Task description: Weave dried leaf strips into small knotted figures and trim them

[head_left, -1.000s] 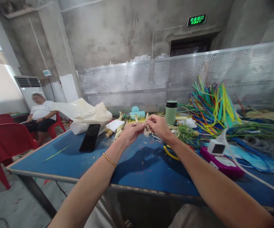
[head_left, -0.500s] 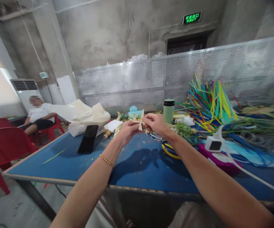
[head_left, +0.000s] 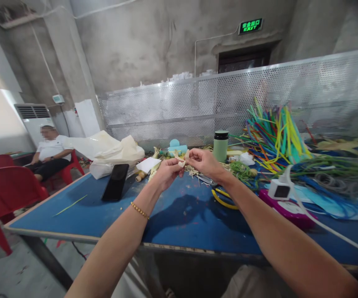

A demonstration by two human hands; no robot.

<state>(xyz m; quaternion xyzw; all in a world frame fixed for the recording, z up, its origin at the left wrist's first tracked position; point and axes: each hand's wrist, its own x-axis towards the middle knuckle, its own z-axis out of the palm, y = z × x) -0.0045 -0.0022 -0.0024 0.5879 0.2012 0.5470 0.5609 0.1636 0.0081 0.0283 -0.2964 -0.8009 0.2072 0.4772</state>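
A small piece of pale, cream-coloured strip point(head_left: 181, 163), folded or woven, is held between my two hands above the far middle of the blue table point(head_left: 104, 221). My left hand point(head_left: 167, 171) pinches its left side, the fingers closed. On its right side, my right hand point(head_left: 204, 162) has thumb and forefinger closed on the same piece. The exact shape of the strip is partly hidden by my fingers. Behind and below my hands lie pale scraps point(head_left: 194, 171) and the metal part of a tool; its yellow handles point(head_left: 224, 199) show beneath my right forearm.
A black phone point(head_left: 115, 182), white card point(head_left: 148, 164) and plastic bag point(head_left: 117, 151) lie left. To the right are a green canister point(head_left: 220, 147), coloured strips point(head_left: 281, 132) and a purple power strip point(head_left: 290, 215) with a trailing white cable. A person point(head_left: 53, 147) sits far left.
The upright end of the pale strip has been folded down between my fingers. Both hands stay in nearly the same place.
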